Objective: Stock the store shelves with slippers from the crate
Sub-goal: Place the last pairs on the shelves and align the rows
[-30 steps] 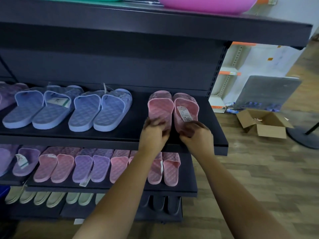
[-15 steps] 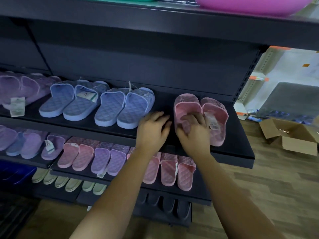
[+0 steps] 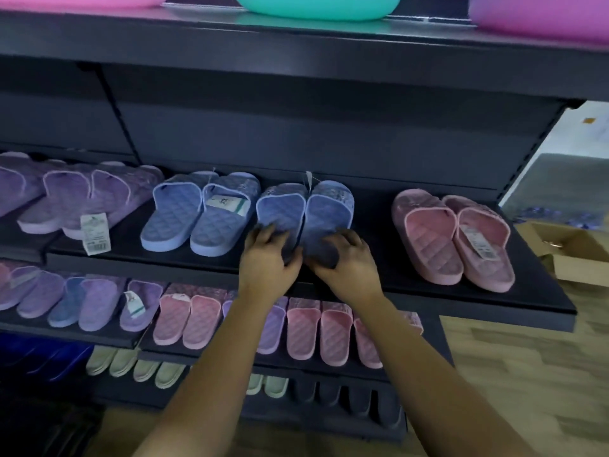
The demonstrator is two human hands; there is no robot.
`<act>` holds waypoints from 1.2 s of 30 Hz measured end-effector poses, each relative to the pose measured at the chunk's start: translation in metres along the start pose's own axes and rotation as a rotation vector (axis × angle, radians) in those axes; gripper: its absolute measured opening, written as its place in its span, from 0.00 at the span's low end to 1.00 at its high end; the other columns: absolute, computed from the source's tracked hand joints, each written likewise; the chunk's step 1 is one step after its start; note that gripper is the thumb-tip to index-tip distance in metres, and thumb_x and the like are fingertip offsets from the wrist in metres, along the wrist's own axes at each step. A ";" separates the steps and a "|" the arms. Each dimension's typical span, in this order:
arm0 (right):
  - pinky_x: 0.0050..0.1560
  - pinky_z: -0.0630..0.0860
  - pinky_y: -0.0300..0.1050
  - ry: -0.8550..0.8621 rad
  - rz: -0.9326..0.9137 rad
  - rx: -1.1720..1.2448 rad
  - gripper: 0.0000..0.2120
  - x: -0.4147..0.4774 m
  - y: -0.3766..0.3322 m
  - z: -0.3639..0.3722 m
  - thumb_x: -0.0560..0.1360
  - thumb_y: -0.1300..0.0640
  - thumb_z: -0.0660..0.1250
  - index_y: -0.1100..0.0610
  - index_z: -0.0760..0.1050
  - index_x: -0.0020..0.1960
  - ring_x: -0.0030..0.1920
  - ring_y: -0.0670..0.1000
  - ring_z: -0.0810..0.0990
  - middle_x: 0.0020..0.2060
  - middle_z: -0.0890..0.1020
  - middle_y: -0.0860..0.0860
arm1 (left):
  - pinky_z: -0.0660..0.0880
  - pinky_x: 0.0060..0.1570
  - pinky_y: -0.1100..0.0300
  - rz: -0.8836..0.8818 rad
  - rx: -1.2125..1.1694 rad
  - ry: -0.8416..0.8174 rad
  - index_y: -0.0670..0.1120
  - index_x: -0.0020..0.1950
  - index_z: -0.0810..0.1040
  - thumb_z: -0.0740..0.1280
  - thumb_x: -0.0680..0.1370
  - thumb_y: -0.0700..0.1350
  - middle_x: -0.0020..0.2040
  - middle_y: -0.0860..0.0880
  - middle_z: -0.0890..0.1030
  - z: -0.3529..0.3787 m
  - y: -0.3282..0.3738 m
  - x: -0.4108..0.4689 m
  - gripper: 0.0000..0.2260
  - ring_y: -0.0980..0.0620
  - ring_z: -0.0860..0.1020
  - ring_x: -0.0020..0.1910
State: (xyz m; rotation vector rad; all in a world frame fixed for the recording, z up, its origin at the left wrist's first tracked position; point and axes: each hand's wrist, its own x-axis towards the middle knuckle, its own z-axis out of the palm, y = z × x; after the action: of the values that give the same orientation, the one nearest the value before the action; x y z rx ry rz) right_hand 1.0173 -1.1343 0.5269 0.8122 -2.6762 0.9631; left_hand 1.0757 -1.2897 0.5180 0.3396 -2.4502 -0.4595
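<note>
A pair of blue quilted slippers (image 3: 304, 211) lies on the dark middle shelf (image 3: 379, 278). My left hand (image 3: 268, 258) grips the heel of the left slipper and my right hand (image 3: 344, 262) grips the heel of the right one. To their right a pink pair (image 3: 451, 239) with a tag rests alone on the same shelf. Another blue pair (image 3: 201, 214) with a tag sits just left of my hands, and purple slippers (image 3: 75, 196) lie further left.
The lower shelf (image 3: 230, 352) holds pink, purple and blue slippers; pale green ones (image 3: 135, 366) and dark ones sit below. Teal (image 3: 316, 6) and pink basins stand on the top shelf. An open cardboard box (image 3: 573, 255) sits on the wooden floor at right.
Both hands left the pink pair and moved left onto the heels of the blue pair. The view has shifted left with them.
</note>
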 end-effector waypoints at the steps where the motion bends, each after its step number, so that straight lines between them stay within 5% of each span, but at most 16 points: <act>1: 0.55 0.76 0.51 0.027 -0.002 0.003 0.24 0.000 -0.002 0.003 0.66 0.44 0.75 0.57 0.78 0.55 0.57 0.61 0.76 0.59 0.78 0.56 | 0.76 0.56 0.43 0.026 -0.041 -0.002 0.42 0.54 0.83 0.63 0.71 0.54 0.58 0.41 0.81 0.002 -0.004 -0.001 0.20 0.33 0.76 0.58; 5: 0.42 0.76 0.48 0.126 -0.001 -0.005 0.23 -0.003 -0.009 0.003 0.64 0.42 0.66 0.61 0.78 0.45 0.45 0.59 0.79 0.44 0.82 0.55 | 0.77 0.53 0.43 0.045 -0.153 -0.028 0.40 0.53 0.83 0.69 0.66 0.46 0.57 0.39 0.81 0.003 -0.008 -0.002 0.18 0.33 0.75 0.60; 10: 0.37 0.75 0.45 0.234 -0.018 0.026 0.21 -0.006 0.001 -0.014 0.60 0.45 0.64 0.62 0.79 0.42 0.39 0.58 0.80 0.38 0.82 0.55 | 0.78 0.52 0.47 0.122 -0.175 -0.054 0.41 0.49 0.84 0.68 0.66 0.46 0.54 0.40 0.82 0.013 0.004 0.000 0.16 0.37 0.78 0.58; 17: 0.45 0.76 0.48 0.251 0.041 -0.040 0.21 -0.017 0.028 -0.034 0.61 0.46 0.64 0.59 0.80 0.46 0.44 0.58 0.79 0.43 0.81 0.55 | 0.78 0.48 0.46 0.243 -0.197 -0.098 0.41 0.47 0.83 0.61 0.69 0.51 0.52 0.43 0.82 0.030 0.036 0.002 0.18 0.38 0.79 0.53; 25: 0.53 0.73 0.50 0.306 -0.017 -0.095 0.17 -0.015 0.022 -0.029 0.68 0.49 0.63 0.58 0.81 0.49 0.54 0.60 0.73 0.51 0.81 0.56 | 0.77 0.52 0.45 0.243 -0.098 -0.090 0.43 0.55 0.82 0.59 0.72 0.52 0.55 0.44 0.82 0.009 0.032 -0.002 0.20 0.40 0.77 0.58; 29: 0.57 0.74 0.52 0.263 -0.062 0.030 0.13 -0.003 -0.011 -0.011 0.70 0.57 0.65 0.58 0.80 0.52 0.59 0.60 0.75 0.56 0.79 0.57 | 0.73 0.55 0.44 0.181 -0.022 -0.002 0.45 0.58 0.81 0.58 0.75 0.51 0.59 0.43 0.81 -0.019 0.003 0.002 0.19 0.39 0.77 0.60; 36: 0.61 0.73 0.51 0.077 -0.120 0.107 0.16 0.016 -0.078 0.044 0.72 0.50 0.67 0.56 0.80 0.57 0.63 0.58 0.74 0.63 0.75 0.57 | 0.74 0.54 0.45 0.040 0.034 0.142 0.45 0.57 0.81 0.61 0.74 0.51 0.58 0.43 0.80 -0.069 -0.090 0.014 0.17 0.39 0.77 0.57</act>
State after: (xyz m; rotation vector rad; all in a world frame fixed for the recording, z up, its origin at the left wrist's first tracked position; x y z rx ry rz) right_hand 1.0475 -1.2191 0.5398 0.9261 -2.4976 1.0922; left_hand 1.1189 -1.3930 0.5408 0.3256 -2.3240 -0.3649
